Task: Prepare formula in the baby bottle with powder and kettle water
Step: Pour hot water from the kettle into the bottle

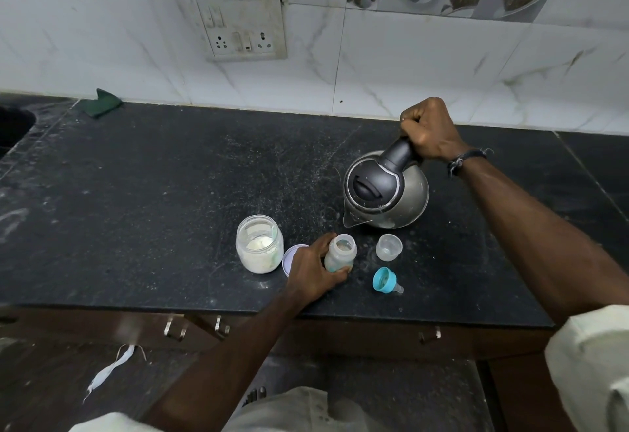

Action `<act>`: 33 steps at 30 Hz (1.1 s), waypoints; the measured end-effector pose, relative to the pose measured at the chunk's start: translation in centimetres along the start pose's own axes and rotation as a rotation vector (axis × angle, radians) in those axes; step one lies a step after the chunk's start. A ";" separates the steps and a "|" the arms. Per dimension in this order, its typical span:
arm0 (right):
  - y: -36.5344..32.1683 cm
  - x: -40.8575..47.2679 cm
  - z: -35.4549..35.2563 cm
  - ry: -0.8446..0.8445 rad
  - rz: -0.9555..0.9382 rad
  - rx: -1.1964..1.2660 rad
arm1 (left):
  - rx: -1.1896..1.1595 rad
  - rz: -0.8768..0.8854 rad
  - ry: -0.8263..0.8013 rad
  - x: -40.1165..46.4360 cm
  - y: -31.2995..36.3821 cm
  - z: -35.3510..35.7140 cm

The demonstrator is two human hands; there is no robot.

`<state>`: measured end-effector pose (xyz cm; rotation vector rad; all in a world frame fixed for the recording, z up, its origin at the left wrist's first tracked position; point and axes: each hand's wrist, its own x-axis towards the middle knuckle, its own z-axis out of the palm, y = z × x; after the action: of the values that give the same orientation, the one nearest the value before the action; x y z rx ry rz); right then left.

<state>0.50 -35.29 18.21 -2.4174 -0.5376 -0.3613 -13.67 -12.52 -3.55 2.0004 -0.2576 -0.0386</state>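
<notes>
While the bench [170,193] carries everything, the relation that matters is between the kettle [386,190] and the baby bottle [340,253]. The kettle is the largest thing. It is tilted, its handle up and back toward the wall, and its spout [350,219] points down and toward the near edge of the bench. The right hand [429,130] holds the handle with the fingers clenched around it in a full fist.

Next in size is the powder jar [259,243], open, standing left of the bottle, with its lid [289,258] lying flat between them, partly hidden by the left hand [313,270].

The baby bottle stands upright and open, near the front edge of the bench. The fingers of the left hand are wrapped around its lower body and hold it steady. Its long axis is vertical, with the mouth facing up. The mouth lies just below and a little left of the spout in the picture; the two are near but not yet aligned, and I see no water falling. I judge that the next move needs the spout brought over this narrow mouth, so the right hand must do the fine work.

The clear cap [389,247] and the blue teat ring [386,280] lie right of the bottle, apart from it.
</notes>
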 end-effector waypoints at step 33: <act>2.5 10.0 11.1 0.722 0.960 0.390 | -0.040 -0.039 0.009 -0.1 -0.2 0.3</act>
<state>11.84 -27.21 12.25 -1.7225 0.7761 -0.5726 -13.77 -12.64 -3.88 1.9650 -0.2106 -0.0596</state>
